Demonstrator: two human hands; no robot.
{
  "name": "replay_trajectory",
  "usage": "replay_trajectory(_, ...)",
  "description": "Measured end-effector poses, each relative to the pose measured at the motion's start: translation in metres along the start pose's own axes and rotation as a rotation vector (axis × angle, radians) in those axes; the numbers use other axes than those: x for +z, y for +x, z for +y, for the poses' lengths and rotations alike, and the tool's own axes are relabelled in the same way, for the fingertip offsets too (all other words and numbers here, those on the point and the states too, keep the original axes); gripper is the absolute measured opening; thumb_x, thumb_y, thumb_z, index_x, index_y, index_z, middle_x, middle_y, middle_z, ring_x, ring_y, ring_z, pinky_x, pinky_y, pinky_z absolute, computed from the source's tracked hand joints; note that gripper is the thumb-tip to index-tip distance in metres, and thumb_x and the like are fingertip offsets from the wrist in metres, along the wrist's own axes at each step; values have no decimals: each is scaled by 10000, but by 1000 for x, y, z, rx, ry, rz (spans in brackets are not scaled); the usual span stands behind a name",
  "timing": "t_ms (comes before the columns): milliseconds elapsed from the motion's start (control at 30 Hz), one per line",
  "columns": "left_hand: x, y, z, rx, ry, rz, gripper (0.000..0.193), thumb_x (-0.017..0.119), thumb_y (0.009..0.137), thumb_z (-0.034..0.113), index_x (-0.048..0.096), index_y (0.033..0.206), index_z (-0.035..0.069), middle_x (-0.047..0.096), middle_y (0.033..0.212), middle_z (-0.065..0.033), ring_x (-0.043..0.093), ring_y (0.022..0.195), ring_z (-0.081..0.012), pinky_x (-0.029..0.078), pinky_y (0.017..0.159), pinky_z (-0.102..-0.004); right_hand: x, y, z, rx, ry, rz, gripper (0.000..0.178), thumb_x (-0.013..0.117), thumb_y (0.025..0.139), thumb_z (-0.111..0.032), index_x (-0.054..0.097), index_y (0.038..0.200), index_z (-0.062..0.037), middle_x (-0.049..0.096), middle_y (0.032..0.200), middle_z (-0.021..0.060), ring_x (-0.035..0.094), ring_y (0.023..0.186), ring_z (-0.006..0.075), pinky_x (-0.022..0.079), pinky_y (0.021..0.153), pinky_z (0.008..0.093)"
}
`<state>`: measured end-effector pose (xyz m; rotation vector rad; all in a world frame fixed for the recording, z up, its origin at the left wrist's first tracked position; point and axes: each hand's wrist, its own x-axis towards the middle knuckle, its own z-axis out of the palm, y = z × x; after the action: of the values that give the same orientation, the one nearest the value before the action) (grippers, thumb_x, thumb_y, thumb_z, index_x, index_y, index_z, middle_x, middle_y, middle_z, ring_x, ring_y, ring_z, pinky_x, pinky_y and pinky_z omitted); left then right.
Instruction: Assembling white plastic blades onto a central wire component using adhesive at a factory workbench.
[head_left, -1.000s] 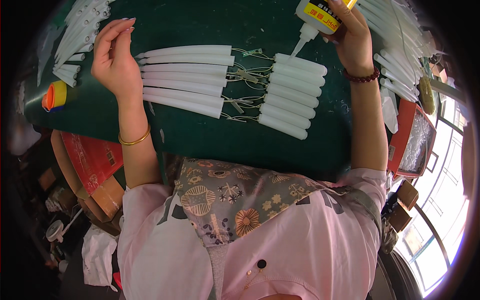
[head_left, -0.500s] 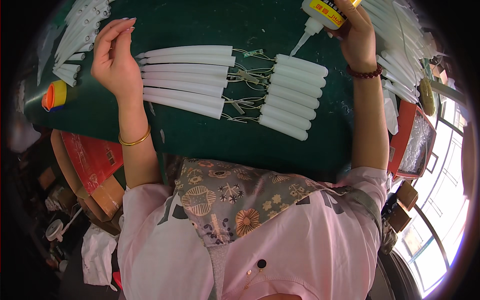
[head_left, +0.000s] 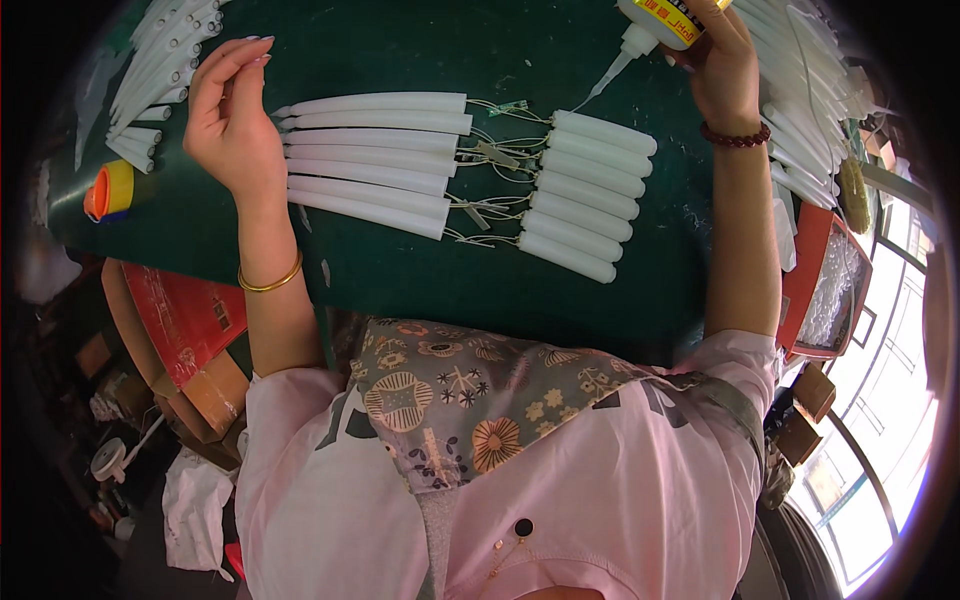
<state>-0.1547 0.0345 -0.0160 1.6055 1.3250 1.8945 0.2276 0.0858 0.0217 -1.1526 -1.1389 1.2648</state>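
The dark green work mat [head_left: 420, 270] carries two rows of white tapered plastic candle tubes [head_left: 372, 160] and shorter white cylinders [head_left: 585, 190], joined by thin wires [head_left: 490, 160]. The right hand [head_left: 722, 70] grips a white glue bottle with a yellow label [head_left: 660, 18], nozzle angled down just beyond the cylinders. The left hand [head_left: 232, 120] hovers, fingers loosely curled and holding nothing, beside the tube tips. A stray squeeze could drip glue onto the wires (hard to clean).

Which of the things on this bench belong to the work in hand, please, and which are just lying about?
In hand:
- glue bottle, held in right hand
- long white tubes
- short white tubes
- wires joining them
- left hand, beside the tubes

Lying about:
- orange cap
- spare tubes
- red tray
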Motion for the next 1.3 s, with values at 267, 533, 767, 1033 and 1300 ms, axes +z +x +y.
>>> replay_trajectory(267,-4,-2,-2,17,50,-31,162,634,959,-89,765,1044,-48,728,1161,-113,692,977,-159,539,858,-253,0,5,0,15,-55,0,375,617,1068,-416,634,1201,-66,724,912,50,553,548,73,373,456,199)
replay_trajectory(533,-2,-1,-1,3,33,-25,162,641,930,-117,772,992,-45,722,1116,-102,687,972,-144,570,878,-247,-3,9,-1,23,-69,35,377,604,1074,-412,636,1216,-65,728,916,45,572,567,83,381,455,201)
replay_trajectory(767,0,-2,2,-26,84,-40,135,660,937,-117,757,988,-38,688,1149,-104,664,1040,-161,537,905,-258,-25,-17,16,256,719,-149,519,556,1081,-443,540,1340,7,693,1124,191,637,771,185,467,559,236)
replay_trajectory(1033,-8,-4,4,-17,151,-112,135,613,985,-55,739,1030,-30,680,1199,-88,645,1007,-146,519,853,-258,-43,-1,32,353,1438,168,423,502,1077,-369,560,1213,27,652,998,146,592,719,167,463,533,236)
replay_trajectory(1300,-2,-4,5,-21,132,-94,136,605,1001,-48,737,1027,-28,680,1196,-80,645,995,-138,520,850,-250,-80,43,31,229,1771,354,366,395,1031,-259,560,1204,19,664,972,191,635,657,191,526,519,233)
